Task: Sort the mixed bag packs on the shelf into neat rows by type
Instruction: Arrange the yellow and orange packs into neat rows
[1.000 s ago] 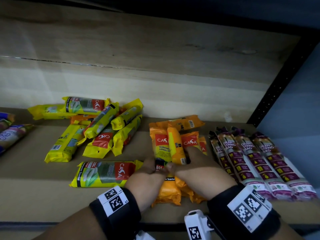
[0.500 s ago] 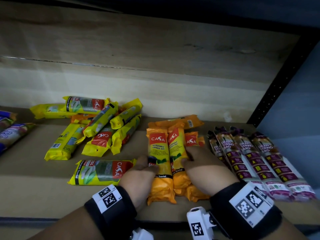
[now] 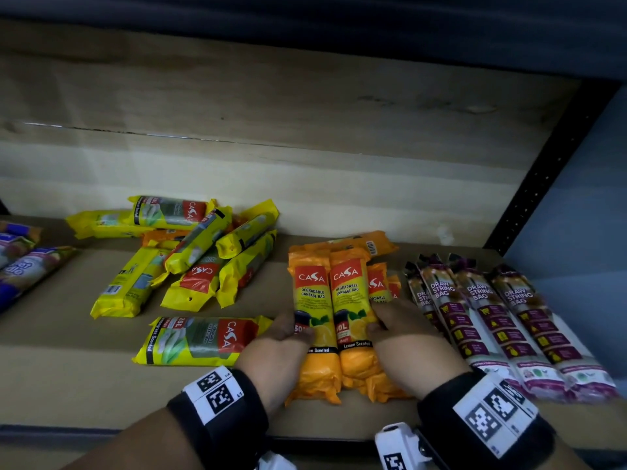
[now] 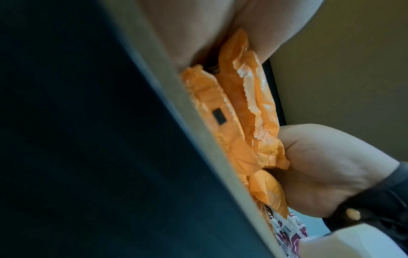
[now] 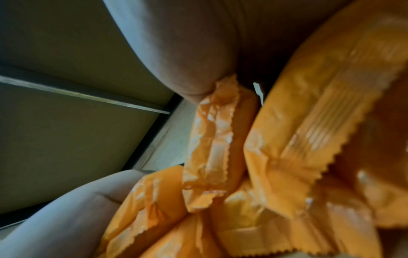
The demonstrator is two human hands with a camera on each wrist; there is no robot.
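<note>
Yellow pack (image 3: 200, 340) lies crosswise just beside my left hand (image 3: 276, 347), the nearer one. Between my hands, orange packs (image 3: 330, 300) point away from me on the shelf (image 3: 68, 368), clasped left and by my right hand (image 3: 407, 340).

Shelf (image 3: 68, 368) layout as found.
Lemon Scented packs (image 3: 327, 300) lay side by side at centre; draw string bag packs (image 3: 502, 317) ranged just right of them; a jumbled pile (image 3: 190, 262) sat left-rear, a lone pack (image 3: 203, 337) crosswise before it.
</note>
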